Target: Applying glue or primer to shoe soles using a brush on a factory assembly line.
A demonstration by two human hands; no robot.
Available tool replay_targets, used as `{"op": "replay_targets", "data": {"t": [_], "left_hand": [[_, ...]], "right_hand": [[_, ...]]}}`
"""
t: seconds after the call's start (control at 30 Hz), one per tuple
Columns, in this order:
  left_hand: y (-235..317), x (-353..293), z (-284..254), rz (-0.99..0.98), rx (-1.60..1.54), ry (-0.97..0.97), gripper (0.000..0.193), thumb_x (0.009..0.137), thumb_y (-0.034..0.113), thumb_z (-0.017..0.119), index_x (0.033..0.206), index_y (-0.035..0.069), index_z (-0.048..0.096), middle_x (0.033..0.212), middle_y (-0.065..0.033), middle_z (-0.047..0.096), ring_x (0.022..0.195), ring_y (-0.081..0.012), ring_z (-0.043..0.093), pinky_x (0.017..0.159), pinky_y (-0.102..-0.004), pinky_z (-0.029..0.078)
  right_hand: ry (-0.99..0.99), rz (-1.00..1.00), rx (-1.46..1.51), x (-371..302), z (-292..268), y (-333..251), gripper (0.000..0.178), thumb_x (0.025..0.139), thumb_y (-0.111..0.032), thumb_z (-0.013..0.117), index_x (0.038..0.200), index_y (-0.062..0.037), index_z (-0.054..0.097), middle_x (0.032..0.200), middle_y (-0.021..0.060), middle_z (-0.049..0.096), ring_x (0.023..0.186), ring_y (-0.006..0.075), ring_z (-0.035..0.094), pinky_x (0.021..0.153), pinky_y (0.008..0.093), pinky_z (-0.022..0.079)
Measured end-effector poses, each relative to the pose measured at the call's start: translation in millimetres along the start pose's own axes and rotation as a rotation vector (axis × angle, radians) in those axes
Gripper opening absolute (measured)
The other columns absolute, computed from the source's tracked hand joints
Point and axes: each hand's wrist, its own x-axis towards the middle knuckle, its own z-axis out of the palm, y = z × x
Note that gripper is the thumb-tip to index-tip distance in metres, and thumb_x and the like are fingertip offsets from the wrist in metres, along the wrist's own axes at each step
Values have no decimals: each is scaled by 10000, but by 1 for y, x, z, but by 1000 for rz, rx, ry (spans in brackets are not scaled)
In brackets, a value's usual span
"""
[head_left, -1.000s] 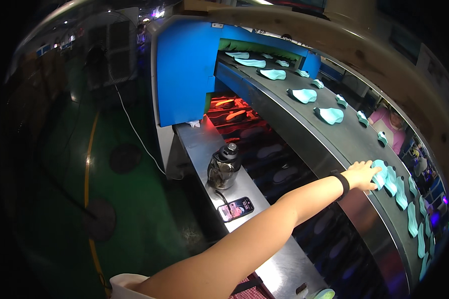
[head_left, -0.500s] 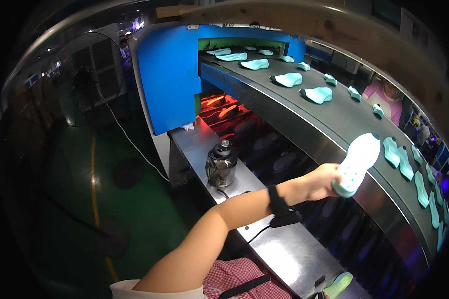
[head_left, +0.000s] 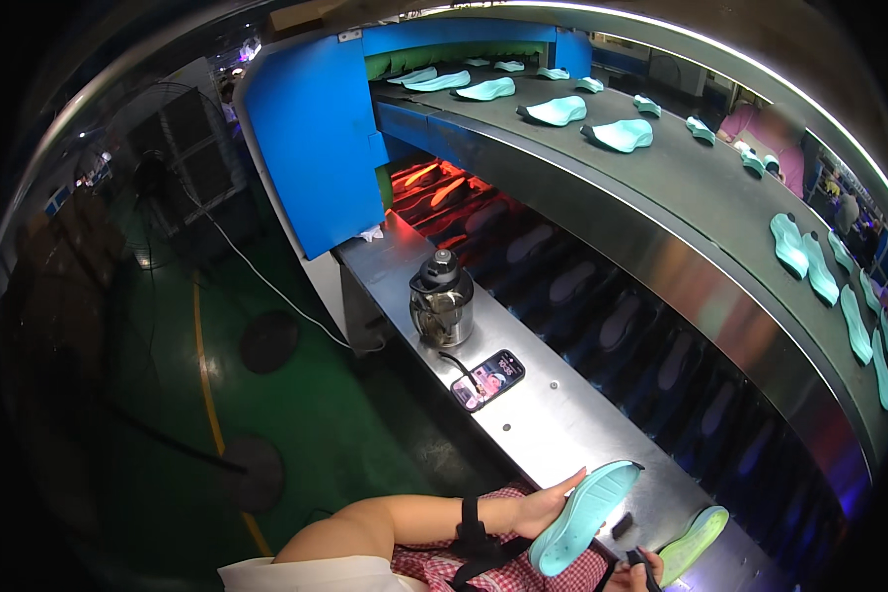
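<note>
My left hand [head_left: 548, 508] grips a turquoise shoe sole [head_left: 587, 518] by its edge. The sole is tilted, its hollow inner side showing and a black tip at its upper end. Low in the picture, my right hand [head_left: 633, 574] is closed around a slim black object [head_left: 643, 562], whose kind I cannot make out. Just beyond that hand, a small dark block [head_left: 623, 525] shows against the steel ledge [head_left: 553, 434]; whether it joins the held object is unclear. A yellow-green sole [head_left: 696, 545] rests on the ledge to the right of my right hand.
More turquoise soles [head_left: 622, 135] lie on the dark upper conveyor belt [head_left: 701, 187]. Below it, a lower conveyor [head_left: 612, 316] carries soles out of a red-lit opening. A dark-lidded jug [head_left: 442, 306] and a phone [head_left: 493, 380] stand on the ledge. Across the belt sits a person in pink [head_left: 789, 163].
My left hand has brought the turquoise sole from over the upper belt down to the ledge and turned its hollow side into view. My right hand shows more, and the phone is uncovered.
</note>
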Motion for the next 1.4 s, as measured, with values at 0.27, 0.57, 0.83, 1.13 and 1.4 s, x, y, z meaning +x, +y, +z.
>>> {"op": "replay_targets", "data": {"t": [0.27, 0.57, 0.83, 1.13, 1.4], "left_hand": [[-17, 15, -4, 123, -113, -65, 585, 890, 552, 267, 1179, 92, 487, 1030, -48, 575, 876, -155, 545, 786, -315, 467], [-38, 20, -1, 89, -100, -31, 559, 907, 503, 273, 1165, 57, 492, 1029, -81, 588, 915, -181, 560, 812, -318, 463], [-15, 5, 30, 176, -123, 36, 535, 907, 497, 271, 1156, 70, 475, 1039, -67, 568, 912, -178, 568, 805, -346, 476], [-9, 3, 39, 135, 0, 211, 772, 830, 648, 121, 1201, 49, 436, 1027, -179, 560, 905, -303, 567, 814, -426, 458], [-18, 8, 30, 308, 85, 326, 642, 876, 565, 162, 1238, 90, 397, 1170, -123, 481, 1051, -247, 486, 925, -392, 386]], "right_hand": [[-92, 9, 141, -9, 69, -27, 227, 814, -47, 512, 983, 97, 563, 960, 157, 588, 911, 244, 539, 830, 336, 431], [-46, -58, 38, -25, 67, -30, 321, 855, -229, 534, 1035, 37, 535, 942, 135, 580, 818, 228, 552, 717, 304, 470], [-34, -138, 238, -2, 78, -31, 257, 716, 22, 580, 960, 84, 532, 911, 199, 602, 840, 234, 591, 807, 315, 462], [-20, -70, 186, 33, 87, -39, 191, 772, 40, 577, 957, 87, 570, 910, 158, 619, 837, 185, 601, 785, 270, 476], [-26, -242, -379, 24, 125, -50, 181, 757, -20, 633, 927, 41, 622, 841, 102, 651, 731, 114, 608, 664, 207, 476]]}}
